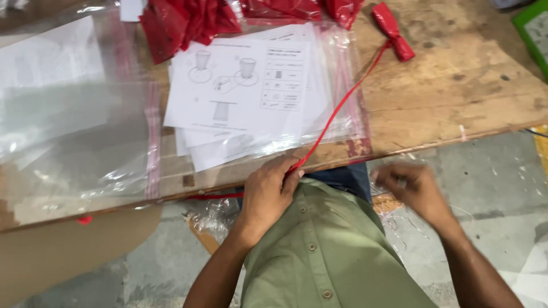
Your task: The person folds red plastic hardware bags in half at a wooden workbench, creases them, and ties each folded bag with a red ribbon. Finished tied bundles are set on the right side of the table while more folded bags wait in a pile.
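Forearms come up from the bottom of the view on either side of an olive button shirt. The left hand bends inward at the wrist just below the near edge of the bench, its fingers closed in a pinch on a thin red cord. The right hand hangs off the bench, over the concrete floor, blurred by motion; its fingers look curled around something small and pale, but whether they grip it cannot be told. Crumpled clear plastic lies beneath it.

From the pinch the red cord runs up and away across the bench, over the right part of a clear zip bag, to a red bundle near the far edge. A short stretch of cord also trails left from the hand, under the near edge.

Under the clear zip bag, at the middle of the near edge, sits a stack of white instruction sheets with line drawings. To the left, more clear bags overhang the near edge. Red fabric pieces are heaped along the far edge. Bare wood lies open on the right half of the bench, and a green-edged object sits at the far right corner.
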